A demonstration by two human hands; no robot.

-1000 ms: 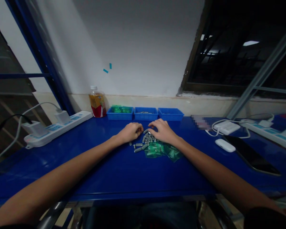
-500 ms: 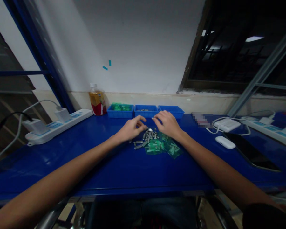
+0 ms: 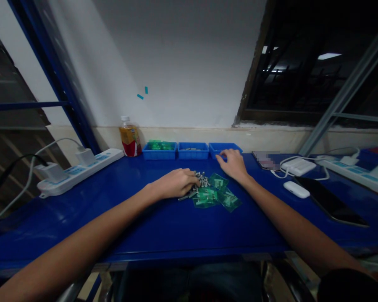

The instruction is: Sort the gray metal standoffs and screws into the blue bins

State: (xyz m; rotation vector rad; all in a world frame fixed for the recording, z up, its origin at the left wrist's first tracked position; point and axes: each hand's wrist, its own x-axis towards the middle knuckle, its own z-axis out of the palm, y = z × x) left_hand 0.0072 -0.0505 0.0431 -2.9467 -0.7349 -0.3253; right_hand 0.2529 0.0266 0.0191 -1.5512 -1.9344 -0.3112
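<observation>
My left hand [image 3: 183, 183] rests at the left side of a heap of small silvery metal parts [image 3: 204, 180]. Its fingers are curled down onto the heap, and what they pinch is hidden. Beside the heap, several green see-through bags [image 3: 206, 197] with small metal pieces inside lie partly overlapping. My right hand [image 3: 234, 163] is at the front edge of the right blue tray [image 3: 212, 152]. A gap shows between its thumb and forefinger, with nothing visible in it.
Green bags fill the left blue tray [image 3: 160, 155]; the middle tray [image 3: 193, 154] holds metal parts. A bottle [image 3: 130, 138] and power strip [image 3: 82, 172] stand left. On the right lie a phone [image 3: 330, 201], a white case [image 3: 296, 189] and a corded charger [image 3: 298, 166].
My right hand has moved right, from above the heap to the right tray, its fingers now apart. My left hand has come down and right onto the metal parts. The view has tilted slightly.
</observation>
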